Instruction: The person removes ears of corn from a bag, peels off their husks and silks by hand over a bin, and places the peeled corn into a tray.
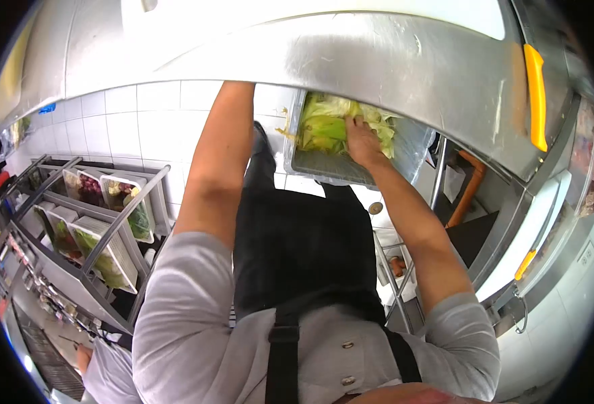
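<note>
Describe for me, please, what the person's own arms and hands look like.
Short grey sleeves leave both forearms bare, with no watch or bracelet showing. The right hand wears no glove; the left hand is hidden by the metal counter.

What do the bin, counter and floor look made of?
Bin: probably plastic, grey and semi-glossy; smooth, slightly see-through-looking walls.
Counter: metal, likely stainless steel, satin finish; grey sheen with soft highlights and scratches.
Floor: tile, perhaps glazed ceramic; white, smooth squares with straight joint lines.
</note>
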The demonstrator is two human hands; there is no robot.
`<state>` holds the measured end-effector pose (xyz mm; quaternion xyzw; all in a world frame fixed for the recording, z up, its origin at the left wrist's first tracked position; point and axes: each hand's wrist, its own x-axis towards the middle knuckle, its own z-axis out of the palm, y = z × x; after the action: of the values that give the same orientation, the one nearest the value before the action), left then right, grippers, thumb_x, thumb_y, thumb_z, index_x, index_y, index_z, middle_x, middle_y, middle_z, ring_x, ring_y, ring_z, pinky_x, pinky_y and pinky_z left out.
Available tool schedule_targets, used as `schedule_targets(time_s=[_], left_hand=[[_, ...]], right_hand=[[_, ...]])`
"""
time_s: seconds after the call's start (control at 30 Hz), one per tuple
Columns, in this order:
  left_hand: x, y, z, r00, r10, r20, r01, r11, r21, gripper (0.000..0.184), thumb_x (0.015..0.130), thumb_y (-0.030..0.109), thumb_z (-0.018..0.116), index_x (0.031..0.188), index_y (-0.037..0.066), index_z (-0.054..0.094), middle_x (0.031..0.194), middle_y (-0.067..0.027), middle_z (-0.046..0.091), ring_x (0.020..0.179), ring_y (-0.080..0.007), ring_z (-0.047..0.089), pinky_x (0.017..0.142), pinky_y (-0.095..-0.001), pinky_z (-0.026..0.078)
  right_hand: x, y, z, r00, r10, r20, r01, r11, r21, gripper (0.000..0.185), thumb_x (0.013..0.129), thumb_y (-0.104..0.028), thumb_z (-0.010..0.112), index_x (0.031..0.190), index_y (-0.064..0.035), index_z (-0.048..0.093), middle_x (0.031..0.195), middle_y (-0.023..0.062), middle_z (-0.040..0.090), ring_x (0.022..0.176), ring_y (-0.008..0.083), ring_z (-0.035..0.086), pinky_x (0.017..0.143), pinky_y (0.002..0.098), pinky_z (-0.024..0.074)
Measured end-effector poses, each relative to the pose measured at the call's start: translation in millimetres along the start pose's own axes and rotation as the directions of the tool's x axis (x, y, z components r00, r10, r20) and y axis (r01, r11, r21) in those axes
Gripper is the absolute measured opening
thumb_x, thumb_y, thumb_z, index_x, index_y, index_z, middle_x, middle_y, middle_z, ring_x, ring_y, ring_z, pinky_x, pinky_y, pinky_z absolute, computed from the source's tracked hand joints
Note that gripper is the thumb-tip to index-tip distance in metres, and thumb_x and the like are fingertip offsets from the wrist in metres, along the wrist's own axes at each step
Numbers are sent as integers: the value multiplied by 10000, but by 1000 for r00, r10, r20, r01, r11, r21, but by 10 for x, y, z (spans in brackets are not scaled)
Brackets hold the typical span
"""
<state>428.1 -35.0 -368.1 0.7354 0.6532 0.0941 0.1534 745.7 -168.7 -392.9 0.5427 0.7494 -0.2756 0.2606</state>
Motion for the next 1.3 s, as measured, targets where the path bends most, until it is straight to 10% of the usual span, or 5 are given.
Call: schedule_targets(time_s=[0.63, 0.9, 1.13, 1.23, 1.3], left_hand=[[-885, 565, -357, 875, -159, -456, 194, 981, 30, 349, 817, 59, 603, 1145, -59, 605, 1194, -295, 601, 1095, -439, 566, 956, -511, 438], [-1799, 2343, -549, 939, 86, 332, 49, 925, -378, 913, 734, 288, 834, 1516, 207, 370, 1536, -183, 363, 1410, -404, 332, 1104, -567, 338], [-1875, 2602, -546, 964, 21, 266, 184, 670, -719, 766, 784, 346, 815, 1413, 100, 455, 1287, -243, 547, 1241, -397, 498, 1055, -468, 422], [-2037, 2168, -314, 953, -276, -128, 187, 864, -467, 890, 821, 436, 761, 1468, -35, 371, 1370, -275, 530, 1267, -412, 520, 1044, -482, 441], [-1963, 1522, -67, 533, -817, 221, 683, 262, -682, 972, 880, 557, 642, 1451, -153, 304, 1368, -329, 519, 1262, -423, 535, 1061, -453, 437]], right_hand=[[-326, 121, -169, 995, -74, 71, 70, 996, 49, 536, 858, -137, 680, 1319, -66, 416, 1228, 234, 606, 1179, 383, 583, 982, 514, 464], [-1670, -98, -1624, 983, -112, -143, 136, 976, 169, 587, 730, -183, 822, 1225, -48, 537, 1064, 218, 686, 1030, 406, 646, 888, 459, 521], [-2224, 198, -2062, 966, -48, -256, 200, 764, 613, 444, 777, -136, 800, 1190, -37, 670, 1019, 171, 721, 905, 223, 681, 824, 332, 517], [-2128, 358, -1643, 906, -41, -422, 302, 761, 574, 422, 805, -89, 780, 1204, -27, 660, 1017, 136, 720, 876, 173, 662, 810, 288, 509], [-2081, 444, -1408, 891, -22, -454, 322, 734, 597, 394, 822, -88, 768, 1194, -18, 660, 1017, 126, 718, 865, 152, 651, 801, 275, 504]])
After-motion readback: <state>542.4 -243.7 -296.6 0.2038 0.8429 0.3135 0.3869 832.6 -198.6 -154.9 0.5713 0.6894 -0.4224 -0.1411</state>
